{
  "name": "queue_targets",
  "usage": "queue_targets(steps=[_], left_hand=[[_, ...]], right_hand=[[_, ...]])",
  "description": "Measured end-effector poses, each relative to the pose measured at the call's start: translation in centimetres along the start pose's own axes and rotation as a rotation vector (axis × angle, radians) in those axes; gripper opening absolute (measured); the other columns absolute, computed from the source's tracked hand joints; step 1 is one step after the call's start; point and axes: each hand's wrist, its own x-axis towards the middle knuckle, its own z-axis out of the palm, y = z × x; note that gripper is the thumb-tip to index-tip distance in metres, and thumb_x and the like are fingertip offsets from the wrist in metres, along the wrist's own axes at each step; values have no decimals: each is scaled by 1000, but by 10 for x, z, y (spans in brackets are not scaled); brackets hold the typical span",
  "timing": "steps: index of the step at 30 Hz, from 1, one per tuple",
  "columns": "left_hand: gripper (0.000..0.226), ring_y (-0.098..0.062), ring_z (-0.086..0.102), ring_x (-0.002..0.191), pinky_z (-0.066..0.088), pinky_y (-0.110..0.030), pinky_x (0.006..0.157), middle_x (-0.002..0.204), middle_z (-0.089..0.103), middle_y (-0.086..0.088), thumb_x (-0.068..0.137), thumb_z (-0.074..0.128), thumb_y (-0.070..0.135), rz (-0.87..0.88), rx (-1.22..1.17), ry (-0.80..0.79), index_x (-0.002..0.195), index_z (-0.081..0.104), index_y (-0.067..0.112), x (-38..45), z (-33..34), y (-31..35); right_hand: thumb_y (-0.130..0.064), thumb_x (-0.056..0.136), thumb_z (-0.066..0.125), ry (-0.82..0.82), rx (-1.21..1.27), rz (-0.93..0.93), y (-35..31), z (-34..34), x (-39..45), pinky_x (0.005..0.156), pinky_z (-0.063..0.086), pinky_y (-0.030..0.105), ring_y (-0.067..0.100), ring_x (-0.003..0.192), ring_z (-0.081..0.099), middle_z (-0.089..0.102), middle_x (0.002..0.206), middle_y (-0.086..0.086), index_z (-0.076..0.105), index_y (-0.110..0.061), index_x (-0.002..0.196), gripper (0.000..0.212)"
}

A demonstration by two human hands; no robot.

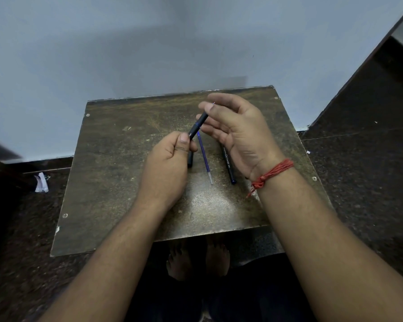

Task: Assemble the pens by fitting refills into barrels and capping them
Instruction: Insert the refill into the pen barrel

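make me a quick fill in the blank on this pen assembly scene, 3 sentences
1. The black pen barrel held up over the table is gripped at its lower end by the ____ hand.
2. The loose blue refill lies on the table between that hand and the black ____ printed with white lettering.
3. A ____ thread is tied round the wrist of the right hand.

Missing words: left; pen; red

Bare forearms, no sleeves, knotted red thread bracelet [271,174] round the right wrist, bare feet [197,259], dark trousers [254,296].
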Motion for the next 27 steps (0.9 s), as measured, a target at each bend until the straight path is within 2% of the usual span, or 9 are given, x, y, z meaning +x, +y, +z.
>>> queue_targets(steps=[3, 5, 8, 11, 17, 19, 22, 24, 27], left_hand=[[36, 0, 37, 44, 26, -17, 46, 44, 44, 20, 107, 40, 36, 3, 7, 0, 86, 64, 20, 0, -1, 1], [35, 0, 38, 43, 27, -16, 44, 44, 44, 20, 107, 41, 34, 11, 6, 0, 86, 64, 18, -1, -1, 2], [35, 0, 38, 43, 27, -16, 45, 44, 44, 19, 107, 40, 34, 2, 0, 0, 86, 64, 18, -1, 0, 3], [35, 0, 37, 44, 27, -23, 49, 45, 44, 18, 107, 40, 36, 1, -1, -10, 86, 64, 21, -1, -1, 2], [35, 0, 38, 44, 27, -23, 49, 46, 45, 19, 107, 40, 36, 1, 18, -8, 85, 64, 22, -1, 0, 2], [35, 0, 38, 44, 28, -17, 46, 46, 45, 20, 107, 40, 36, -1, 19, -6, 85, 64, 21, -1, 0, 3], [35, 1, 39, 44, 29, -14, 43, 46, 45, 21, 107, 39, 37, -1, 21, -10, 86, 64, 22, -1, 0, 3], [36, 0, 38, 44, 28, -15, 44, 46, 45, 20, 107, 39, 37, 0, 15, -13, 86, 64, 22, -1, 0, 3], [35, 0, 37, 43, 26, -16, 44, 46, 44, 19, 107, 40, 37, -1, 3, -12, 86, 64, 21, -1, 0, 2]], right_hand=[[-12, 88, 74, 47, -119, -31, 5, 2, 1, 73, 58, 34, 20, 76, 65, 66, 81, 7, 63, -6, 94, 13], [-5, 89, 69, 29, -115, -33, 5, 2, 0, 69, 57, 32, 17, 71, 64, 66, 76, 5, 64, -7, 89, 6], [9, 90, 54, -9, -48, -11, 0, -1, -1, 78, 58, 33, 23, 86, 71, 74, 92, 12, 65, -3, 101, 20], [3, 88, 57, -11, 12, 16, 0, -2, 0, 84, 58, 37, 34, 107, 69, 72, 114, 17, 63, -5, 110, 24], [-15, 90, 71, 33, -175, -16, 8, 4, 0, 69, 57, 35, 20, 73, 64, 68, 80, 8, 63, -10, 88, 10], [-6, 91, 66, 12, -140, -18, 6, 3, -1, 70, 57, 35, 21, 75, 66, 69, 81, 10, 65, -9, 88, 4], [8, 89, 51, -6, -30, 22, 0, 1, -2, 85, 57, 41, 27, 90, 70, 75, 94, 17, 66, -3, 102, 23], [6, 89, 52, 6, 10, 43, -2, 1, -2, 88, 56, 42, 29, 93, 69, 73, 104, 20, 64, -2, 109, 24], [-10, 92, 66, 37, -73, 34, 2, 5, -2, 78, 57, 38, 24, 83, 66, 68, 95, 16, 64, -10, 96, 4]])
